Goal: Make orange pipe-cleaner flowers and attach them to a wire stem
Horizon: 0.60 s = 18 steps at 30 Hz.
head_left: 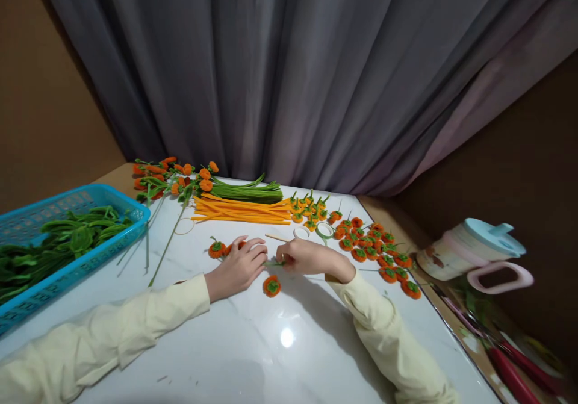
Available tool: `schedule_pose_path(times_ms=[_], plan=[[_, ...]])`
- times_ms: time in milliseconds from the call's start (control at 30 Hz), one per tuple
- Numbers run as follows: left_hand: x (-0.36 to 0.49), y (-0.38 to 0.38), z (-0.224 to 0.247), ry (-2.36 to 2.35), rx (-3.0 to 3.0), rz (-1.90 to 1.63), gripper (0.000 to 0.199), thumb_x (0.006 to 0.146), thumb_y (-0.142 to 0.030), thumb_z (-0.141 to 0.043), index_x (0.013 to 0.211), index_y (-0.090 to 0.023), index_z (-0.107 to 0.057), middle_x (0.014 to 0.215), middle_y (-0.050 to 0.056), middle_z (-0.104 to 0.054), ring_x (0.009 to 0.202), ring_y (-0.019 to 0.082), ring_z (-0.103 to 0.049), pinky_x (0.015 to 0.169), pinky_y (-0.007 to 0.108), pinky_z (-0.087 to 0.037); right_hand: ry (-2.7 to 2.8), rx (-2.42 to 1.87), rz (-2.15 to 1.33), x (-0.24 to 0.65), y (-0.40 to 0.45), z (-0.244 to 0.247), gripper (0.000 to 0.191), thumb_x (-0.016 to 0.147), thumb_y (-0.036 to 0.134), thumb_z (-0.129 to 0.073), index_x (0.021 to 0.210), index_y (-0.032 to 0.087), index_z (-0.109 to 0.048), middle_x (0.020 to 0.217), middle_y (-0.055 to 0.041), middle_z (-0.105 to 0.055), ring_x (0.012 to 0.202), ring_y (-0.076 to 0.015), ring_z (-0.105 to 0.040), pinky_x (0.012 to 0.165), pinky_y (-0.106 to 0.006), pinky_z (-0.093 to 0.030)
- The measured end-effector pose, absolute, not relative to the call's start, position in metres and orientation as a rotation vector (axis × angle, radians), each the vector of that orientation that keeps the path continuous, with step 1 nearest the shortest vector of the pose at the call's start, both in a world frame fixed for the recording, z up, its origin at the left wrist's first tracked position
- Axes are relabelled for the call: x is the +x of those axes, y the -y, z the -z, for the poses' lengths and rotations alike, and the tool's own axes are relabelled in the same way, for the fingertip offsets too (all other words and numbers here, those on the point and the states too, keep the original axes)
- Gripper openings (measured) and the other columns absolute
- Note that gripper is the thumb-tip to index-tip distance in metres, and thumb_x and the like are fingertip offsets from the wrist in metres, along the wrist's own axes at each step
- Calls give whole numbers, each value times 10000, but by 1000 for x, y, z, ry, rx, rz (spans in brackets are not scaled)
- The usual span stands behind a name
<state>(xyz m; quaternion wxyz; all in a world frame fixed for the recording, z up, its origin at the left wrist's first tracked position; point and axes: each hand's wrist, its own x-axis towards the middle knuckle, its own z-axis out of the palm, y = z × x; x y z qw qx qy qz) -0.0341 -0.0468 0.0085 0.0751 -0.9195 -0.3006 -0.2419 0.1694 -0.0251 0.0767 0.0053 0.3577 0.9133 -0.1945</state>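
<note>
A short green stem point(273, 264) runs between my two hands just above the white table. My right hand point(301, 256) pinches one end, thumb and forefinger closed together. My left hand point(240, 265) is curled at the other end, its thumb hidden and its fingertips meeting the stem. Beyond my left hand lie an orange fuzzy flower head with a green centre point(217, 248) and another orange one point(229, 250), partly covered by the fingers. Nearer me, below the gap between my hands, sits a single orange flower head point(271, 286).
Yellow pipe cleaners point(244, 211) and green pipe cleaners point(248, 191) lie behind my hands, beside tape rolls point(324, 230). Many flower heads point(371, 252) spread rightward. A blue basket point(135, 226) of green leaves stands left; a lidded cup point(451, 250) and red-handled pliers point(510, 371) are right.
</note>
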Motion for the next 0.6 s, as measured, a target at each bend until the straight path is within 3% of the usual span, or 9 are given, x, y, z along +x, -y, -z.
schedule_pose_path(times_ms=[200,367,433,500,600], plan=[[-37,38,-16,944,-2760,884,172,931,-156,-397,935,-161,-569,915,38,-681,1108,216,-536,937,416,-252,-3107,1422,257,205,56,-139,103,857,163,-499,862,183,-600,792,-35,-621,671,-141,-569,589,-249,-432],[-40,30,-47,1079,-2718,1145,221,935,-185,-376,885,-163,-591,868,28,-699,787,155,-624,896,381,-339,-3280,1689,-42,248,113,-197,156,912,308,-490,1013,259,-598,822,-36,-675,598,-118,-619,536,-233,-484],[-44,31,-65,1135,-2696,1270,221,924,-223,-403,862,-170,-608,824,19,-695,743,156,-604,871,368,-381,-3229,1720,-35,269,129,-197,204,896,405,-505,1033,296,-608,837,-60,-684,575,-122,-627,465,-221,-466],[-50,35,-85,1257,-2588,1479,191,885,-297,-488,844,-176,-630,812,30,-687,821,188,-590,824,347,-423,-2948,1771,237,291,136,-180,268,849,482,-534,1024,295,-615,725,-70,-671,502,-136,-600,412,-238,-434],[-61,41,-115,1533,-2497,1739,187,829,-349,-567,838,-177,-637,852,44,-679,786,189,-598,728,316,-471,-2414,2029,420,321,137,-135,352,762,505,-575,988,240,-631,654,-67,-648,499,-184,-590,445,-292,-430]])
